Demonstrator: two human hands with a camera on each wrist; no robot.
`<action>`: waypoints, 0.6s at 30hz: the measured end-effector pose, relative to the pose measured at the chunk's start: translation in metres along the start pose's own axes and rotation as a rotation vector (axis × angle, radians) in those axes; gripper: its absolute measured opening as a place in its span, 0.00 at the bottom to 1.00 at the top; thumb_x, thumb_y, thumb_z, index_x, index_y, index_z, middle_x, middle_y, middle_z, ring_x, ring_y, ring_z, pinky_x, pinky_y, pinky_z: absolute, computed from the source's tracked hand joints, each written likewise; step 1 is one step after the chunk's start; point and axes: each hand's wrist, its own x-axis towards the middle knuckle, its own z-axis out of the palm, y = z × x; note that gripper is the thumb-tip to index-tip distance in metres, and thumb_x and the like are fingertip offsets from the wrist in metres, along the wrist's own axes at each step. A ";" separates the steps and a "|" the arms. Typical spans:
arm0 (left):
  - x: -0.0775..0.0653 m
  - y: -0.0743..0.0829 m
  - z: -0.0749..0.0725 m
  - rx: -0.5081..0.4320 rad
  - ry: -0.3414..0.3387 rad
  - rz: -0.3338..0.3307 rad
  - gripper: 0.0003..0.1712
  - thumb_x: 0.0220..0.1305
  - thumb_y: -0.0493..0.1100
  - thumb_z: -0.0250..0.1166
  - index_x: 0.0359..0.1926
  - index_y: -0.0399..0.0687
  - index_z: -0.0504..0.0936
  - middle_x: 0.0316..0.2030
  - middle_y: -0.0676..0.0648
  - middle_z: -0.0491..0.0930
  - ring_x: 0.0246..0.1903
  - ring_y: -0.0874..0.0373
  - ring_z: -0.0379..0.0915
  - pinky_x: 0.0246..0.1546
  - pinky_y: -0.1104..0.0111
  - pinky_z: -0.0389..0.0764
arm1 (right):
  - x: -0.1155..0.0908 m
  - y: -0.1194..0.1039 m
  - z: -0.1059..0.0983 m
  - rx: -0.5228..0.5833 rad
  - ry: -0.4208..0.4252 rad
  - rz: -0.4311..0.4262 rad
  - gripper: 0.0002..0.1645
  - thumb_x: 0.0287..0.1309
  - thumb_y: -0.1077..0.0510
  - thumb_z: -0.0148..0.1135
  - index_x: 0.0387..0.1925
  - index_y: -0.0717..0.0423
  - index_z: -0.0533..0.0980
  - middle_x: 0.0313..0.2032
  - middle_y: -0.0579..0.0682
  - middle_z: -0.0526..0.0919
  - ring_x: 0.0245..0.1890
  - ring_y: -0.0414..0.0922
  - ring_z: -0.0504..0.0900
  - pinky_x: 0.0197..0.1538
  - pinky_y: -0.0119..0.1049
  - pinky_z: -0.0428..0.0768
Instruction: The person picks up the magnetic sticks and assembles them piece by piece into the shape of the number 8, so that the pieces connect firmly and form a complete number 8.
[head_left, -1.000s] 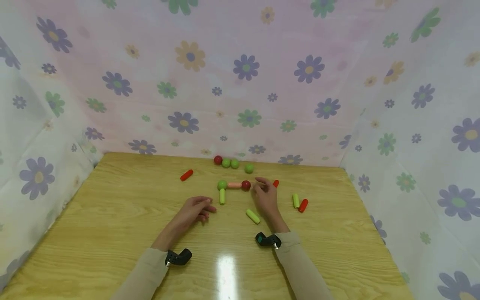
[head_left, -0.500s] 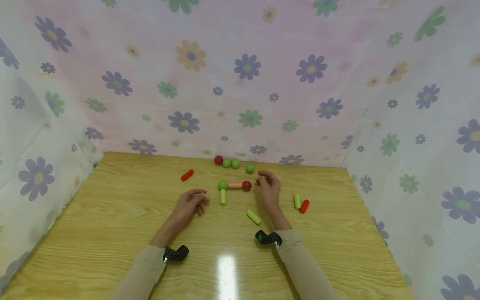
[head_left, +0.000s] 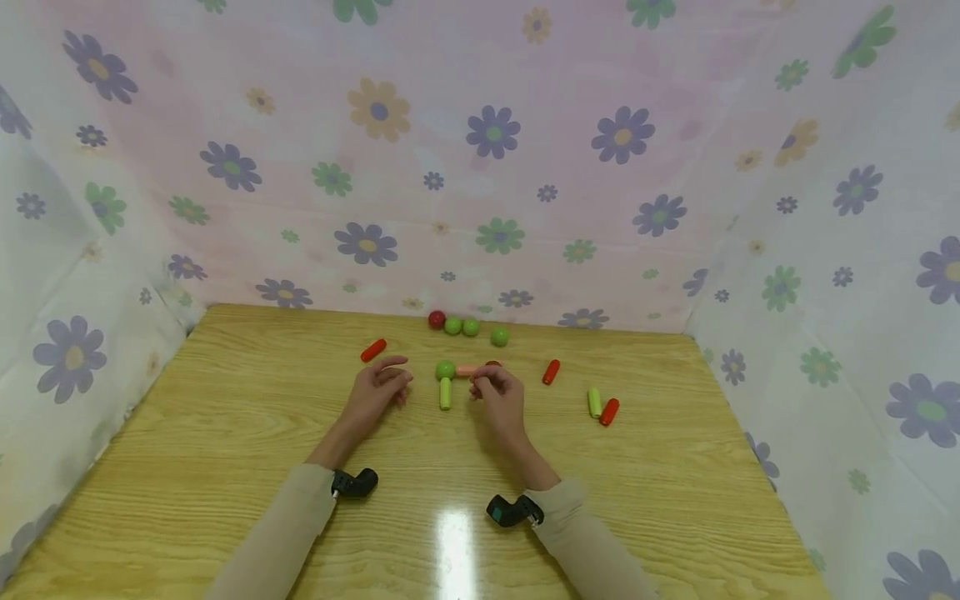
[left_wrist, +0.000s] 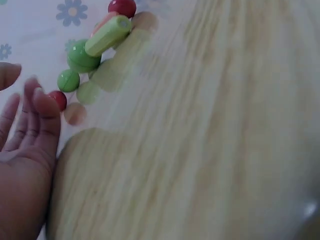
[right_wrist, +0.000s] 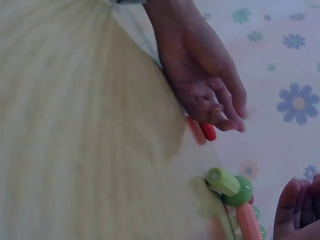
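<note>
Two rods, one yellow-green (head_left: 446,394) and one salmon-pink (head_left: 465,370), meet at a green ball (head_left: 446,370) in an L-shape on the table. A red ball (head_left: 492,364) lies at the pink rod's far end, mostly covered by my right hand (head_left: 504,407). That hand hovers close by with loosely bent fingers, and nothing shows in its grasp. My left hand (head_left: 371,394) is raised to the left of the pieces, fingers relaxed and holding nothing. In the left wrist view, the yellow-green rod (left_wrist: 107,36) points away from its ball.
Along the back edge sit another red ball (head_left: 437,319) and several green balls (head_left: 471,327). Loose red rods lie at the back left (head_left: 373,350) and right (head_left: 551,372). Further right, a yellow-green rod (head_left: 594,402) rests beside a red rod (head_left: 610,412). Flower-patterned cloth (head_left: 495,192) surrounds the table.
My right hand has moved left, covering the red ball and uncovering a red rod. The loose yellow-green rod in front is now hidden by that hand. My left hand has shifted slightly left and away.
</note>
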 end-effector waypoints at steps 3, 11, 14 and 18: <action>0.007 -0.002 -0.003 -0.031 0.035 0.038 0.26 0.74 0.39 0.62 0.68 0.31 0.69 0.49 0.32 0.78 0.31 0.63 0.75 0.32 0.73 0.79 | -0.006 0.003 0.006 -0.019 0.001 0.077 0.09 0.68 0.73 0.53 0.36 0.79 0.77 0.28 0.53 0.80 0.25 0.37 0.78 0.30 0.28 0.79; 0.020 0.001 -0.005 -0.057 0.082 0.087 0.27 0.74 0.39 0.63 0.67 0.30 0.70 0.52 0.32 0.77 0.31 0.63 0.74 0.35 0.73 0.77 | -0.016 -0.023 0.015 -0.176 -0.134 0.193 0.12 0.65 0.71 0.53 0.43 0.80 0.77 0.30 0.71 0.80 0.26 0.43 0.78 0.30 0.30 0.78; 0.025 -0.002 -0.005 -0.066 0.090 0.078 0.27 0.73 0.39 0.63 0.67 0.31 0.70 0.55 0.31 0.75 0.37 0.63 0.76 0.36 0.74 0.78 | -0.018 -0.030 0.016 -0.209 -0.161 0.195 0.14 0.64 0.71 0.52 0.46 0.81 0.76 0.33 0.76 0.79 0.25 0.45 0.78 0.30 0.32 0.79; 0.031 -0.003 -0.003 -0.104 0.112 0.081 0.26 0.73 0.37 0.63 0.66 0.28 0.70 0.56 0.34 0.75 0.41 0.61 0.77 0.36 0.75 0.79 | -0.010 -0.006 0.013 -0.210 -0.161 0.209 0.15 0.66 0.70 0.53 0.48 0.78 0.77 0.31 0.74 0.80 0.24 0.44 0.79 0.28 0.33 0.80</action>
